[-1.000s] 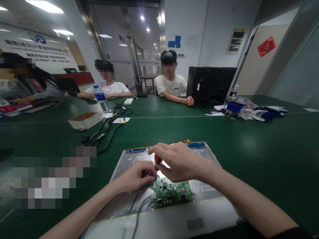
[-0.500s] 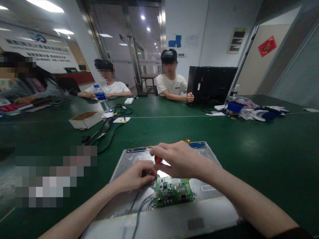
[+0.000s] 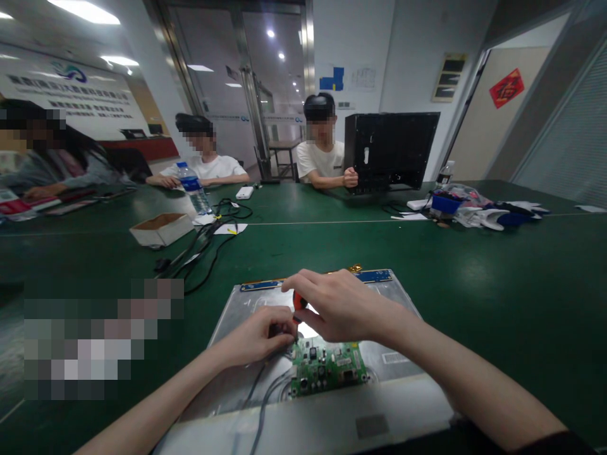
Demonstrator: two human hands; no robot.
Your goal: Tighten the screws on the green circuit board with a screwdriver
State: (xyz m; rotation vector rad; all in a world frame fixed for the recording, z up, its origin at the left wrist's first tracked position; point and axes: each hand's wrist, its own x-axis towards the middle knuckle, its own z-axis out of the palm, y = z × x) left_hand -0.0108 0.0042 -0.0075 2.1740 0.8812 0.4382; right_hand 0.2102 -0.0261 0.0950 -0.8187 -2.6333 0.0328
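A green circuit board (image 3: pixel 327 365) lies on the silvery back of a flat panel (image 3: pixel 393 385), with a blue strip (image 3: pixel 374 276) along the panel's far edge. My right hand (image 3: pixel 332 303) is closed on a red and black screwdriver (image 3: pixel 298 303), held upright above the board's far left corner. Beside its lower end is my left hand (image 3: pixel 265 335), fingers bent together at that corner; whatever they pinch is too small to make out. Grey cables (image 3: pixel 266 404) run from the board's left side over the panel.
Beyond the panel are an open box (image 3: pixel 162 230), a water bottle (image 3: pixel 193 189) and black cables (image 3: pixel 208 240). Across the green table (image 3: pixel 332 243), a person holds a black monitor housing (image 3: pixel 398 151). Bags and cloths (image 3: pixel 478 212) lie at the right.
The black housing across the table has shifted left and turned a little in the person's hand. My hands have hardly moved, the right one still on the screwdriver.
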